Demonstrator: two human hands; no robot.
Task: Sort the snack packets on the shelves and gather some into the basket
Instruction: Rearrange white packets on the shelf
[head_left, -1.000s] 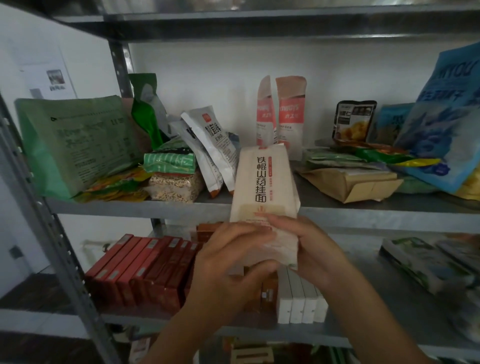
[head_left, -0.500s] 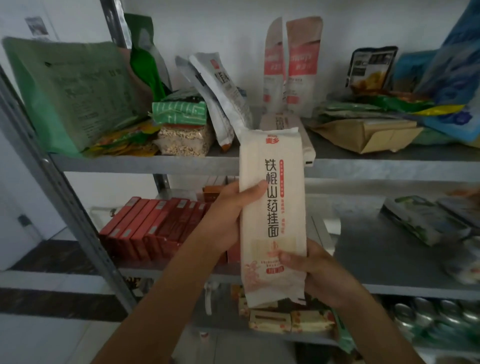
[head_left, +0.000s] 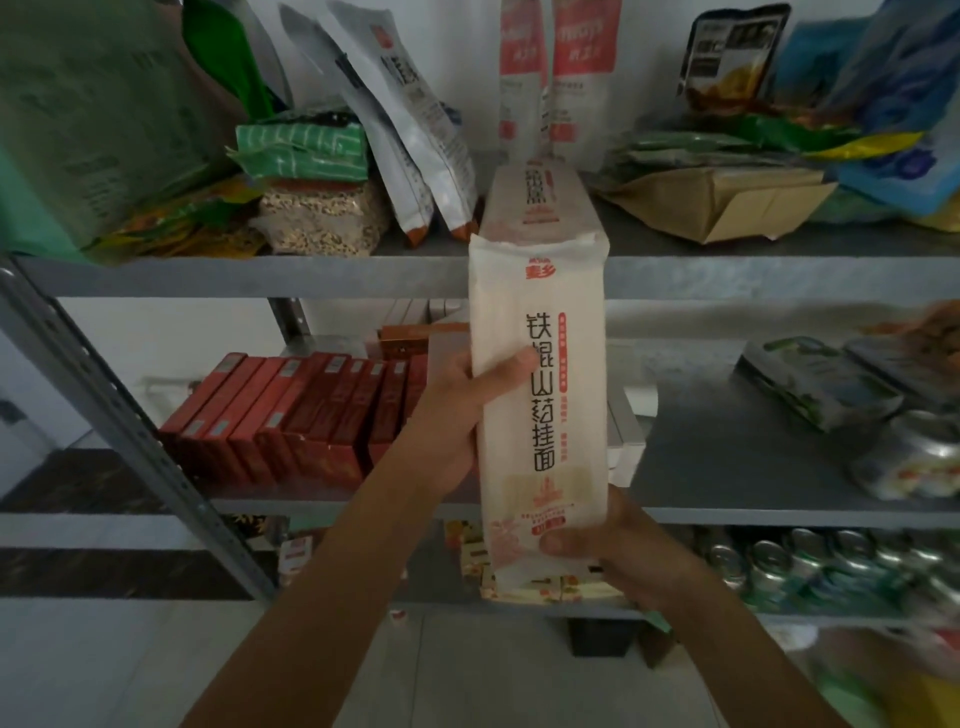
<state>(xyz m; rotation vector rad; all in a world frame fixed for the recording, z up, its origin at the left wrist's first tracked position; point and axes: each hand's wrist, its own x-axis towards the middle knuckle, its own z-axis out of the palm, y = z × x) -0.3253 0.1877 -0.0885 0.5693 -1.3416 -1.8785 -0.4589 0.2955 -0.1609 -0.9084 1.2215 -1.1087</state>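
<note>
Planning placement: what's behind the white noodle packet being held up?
Behind the held noodle packet, a matching packet lies on the upper shelf. Lower down, red boxes show left; anything directly behind is covered.

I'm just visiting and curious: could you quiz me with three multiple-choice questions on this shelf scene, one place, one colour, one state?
1. Where are the red boxes? A upper shelf; B middle shelf, left; C floor.
2. The held noodle packet is mainly: A white; B blue; C black.
3. The packet is: A lying flat; B gripped by both hands; C torn open.
Answers: B, they stand in a row at that shelf's left end; A, its wrapper is pale with dark characters; B, left hand at its middle, right hand at its base.
</note>
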